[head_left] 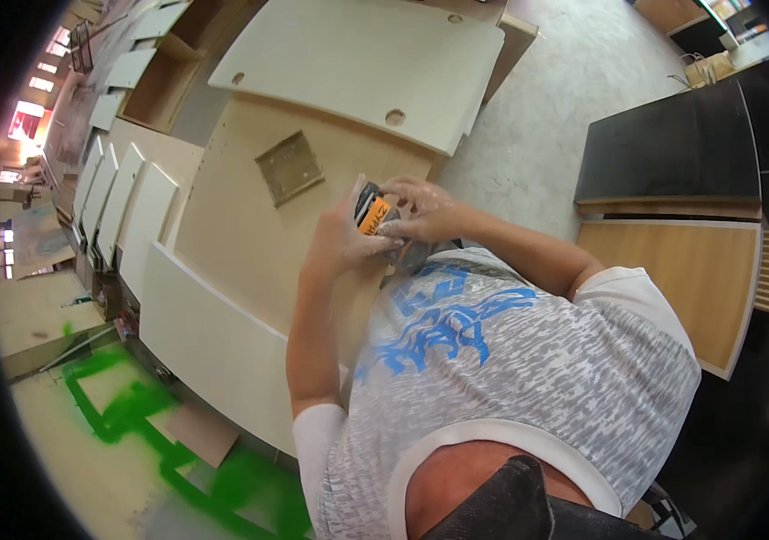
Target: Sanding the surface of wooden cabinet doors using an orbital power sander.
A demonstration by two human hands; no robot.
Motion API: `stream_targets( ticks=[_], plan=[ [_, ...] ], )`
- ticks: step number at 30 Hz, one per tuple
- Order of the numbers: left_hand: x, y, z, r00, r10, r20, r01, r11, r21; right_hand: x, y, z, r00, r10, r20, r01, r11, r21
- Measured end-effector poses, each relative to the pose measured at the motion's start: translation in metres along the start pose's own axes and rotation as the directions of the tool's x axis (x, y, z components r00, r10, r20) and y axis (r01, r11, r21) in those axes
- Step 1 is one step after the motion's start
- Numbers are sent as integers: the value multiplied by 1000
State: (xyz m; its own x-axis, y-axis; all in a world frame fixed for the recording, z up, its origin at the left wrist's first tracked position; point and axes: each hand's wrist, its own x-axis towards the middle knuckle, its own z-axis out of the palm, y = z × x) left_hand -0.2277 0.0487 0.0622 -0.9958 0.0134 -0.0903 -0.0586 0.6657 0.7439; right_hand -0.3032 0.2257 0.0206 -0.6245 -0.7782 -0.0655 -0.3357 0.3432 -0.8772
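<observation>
Close in front of my chest, both hands hold a small black and grey object with an orange label (374,216); it looks like a palm sander, though fingers cover much of it. My left hand (341,232) is closed around its left side, the thumb reaching across below the label. On the other side my right hand (425,212) grips it with bent fingers. Pale dust coats both hands. Beneath and beyond them is a bare wooden panel (222,216), on which lies a brownish rectangular piece with a raised-looking rim (290,169), apart from my hands.
A white board with round holes (357,63) lies across the panel's far end. White panels (137,207) stand in a row at left, near an open wooden cabinet box (161,85). Green-sprayed boards (132,405) lie lower left. A dark cabinet (672,148) stands at right.
</observation>
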Motion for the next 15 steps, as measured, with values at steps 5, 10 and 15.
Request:
stream_targets(
  ticks=[5, 10, 15],
  plan=[
    [1, -2, -5, 993, -118, 7, 118, 985, -126, -15, -9, -4, 997, -52, 65, 49, 998, 37],
    [5, -14, -8, 990, -135, 41, 140, 980, -142, -26, -7, -3, 912, -399, 96, 404, 914, -30],
    [17, -36, -20, 994, -89, -60, 71, 965, -253, -17, -31, 7, 964, -248, 93, 260, 952, -162]
  ],
)
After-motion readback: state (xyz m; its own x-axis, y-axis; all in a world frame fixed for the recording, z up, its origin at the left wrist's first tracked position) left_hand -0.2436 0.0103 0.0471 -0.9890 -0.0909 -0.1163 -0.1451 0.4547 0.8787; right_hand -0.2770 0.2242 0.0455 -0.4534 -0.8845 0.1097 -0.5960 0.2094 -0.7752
